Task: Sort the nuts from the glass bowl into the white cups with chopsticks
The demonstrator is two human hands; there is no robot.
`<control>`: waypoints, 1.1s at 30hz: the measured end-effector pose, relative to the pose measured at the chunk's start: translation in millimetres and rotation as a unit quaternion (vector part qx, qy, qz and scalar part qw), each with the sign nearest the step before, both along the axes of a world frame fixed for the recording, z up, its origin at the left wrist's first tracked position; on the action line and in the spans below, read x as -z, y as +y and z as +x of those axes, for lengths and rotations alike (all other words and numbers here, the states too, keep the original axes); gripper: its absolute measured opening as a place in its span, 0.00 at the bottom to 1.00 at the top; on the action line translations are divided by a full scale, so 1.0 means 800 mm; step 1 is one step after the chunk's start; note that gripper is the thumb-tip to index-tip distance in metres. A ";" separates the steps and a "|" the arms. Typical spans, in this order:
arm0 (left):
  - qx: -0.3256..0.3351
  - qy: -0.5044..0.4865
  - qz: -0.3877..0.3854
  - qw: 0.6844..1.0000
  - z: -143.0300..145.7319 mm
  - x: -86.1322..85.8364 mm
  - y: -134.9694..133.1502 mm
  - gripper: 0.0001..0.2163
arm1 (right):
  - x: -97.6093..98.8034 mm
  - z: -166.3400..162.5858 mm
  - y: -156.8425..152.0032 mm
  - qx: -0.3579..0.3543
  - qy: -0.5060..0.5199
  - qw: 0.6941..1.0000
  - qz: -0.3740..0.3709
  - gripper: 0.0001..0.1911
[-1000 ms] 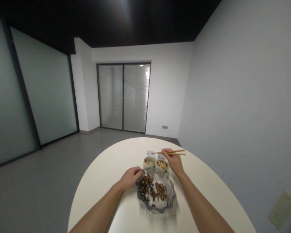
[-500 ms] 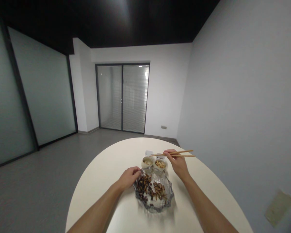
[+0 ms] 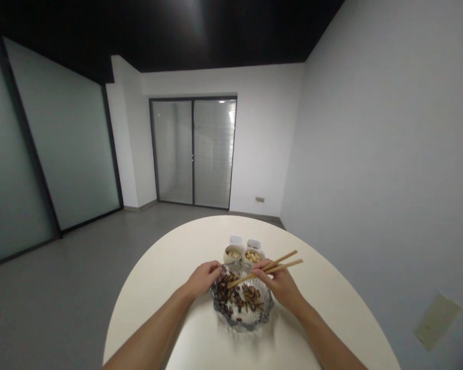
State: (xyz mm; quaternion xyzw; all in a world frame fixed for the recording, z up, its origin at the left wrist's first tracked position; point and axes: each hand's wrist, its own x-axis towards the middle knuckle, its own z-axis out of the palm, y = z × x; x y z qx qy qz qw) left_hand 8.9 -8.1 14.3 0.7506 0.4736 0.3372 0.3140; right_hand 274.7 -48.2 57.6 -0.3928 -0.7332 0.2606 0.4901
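Note:
A scalloped clear glass bowl [image 3: 244, 325] sits on the table, holding dark brown, insect-like pieces [image 3: 250, 298] in loose clusters. My left hand [image 3: 204, 277] is closed on the bowl's far left rim, its fingers bent over the edge. Wooden chopsticks [image 3: 281, 263] are pinched in my right hand [image 3: 278, 280] over the bowl's right side. Their tips reach down among the pieces on the left; whether a piece is between them cannot be made out. Just behind the bowl stand a small cream bowl [image 3: 233, 253] with a few pale pieces and another bowl of nut-like pieces [image 3: 253, 255].
Two small white containers, one on the left [image 3: 236, 240] and one on the right [image 3: 253, 244], stand behind the small bowls. Everything rests on a round cream table [image 3: 158, 277]. A plain wall [image 3: 370, 180] runs along the right.
My right hand has come down and toward me from above the small bowls, bringing the chopstick tips into the glass bowl. The left hand stays at the rim. The view has tilted slightly.

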 end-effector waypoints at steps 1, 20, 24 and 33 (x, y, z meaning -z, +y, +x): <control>0.001 0.001 -0.002 1.000 0.000 -0.001 0.000 0.16 | -0.001 -0.002 -0.001 -0.003 0.000 1.000 0.000 0.12; 0.000 0.002 0.003 1.000 -0.003 -0.001 0.001 0.16 | -0.001 -0.015 -0.007 -0.029 -0.035 0.999 -0.011 0.12; -0.001 -0.003 -0.001 1.000 -0.004 -0.001 0.000 0.16 | -0.004 -0.014 -0.009 -0.029 -0.033 0.999 -0.009 0.13; -0.004 0.002 0.000 1.000 -0.002 -0.003 -0.002 0.16 | -0.001 -0.017 -0.008 -0.024 -0.018 0.999 -0.016 0.14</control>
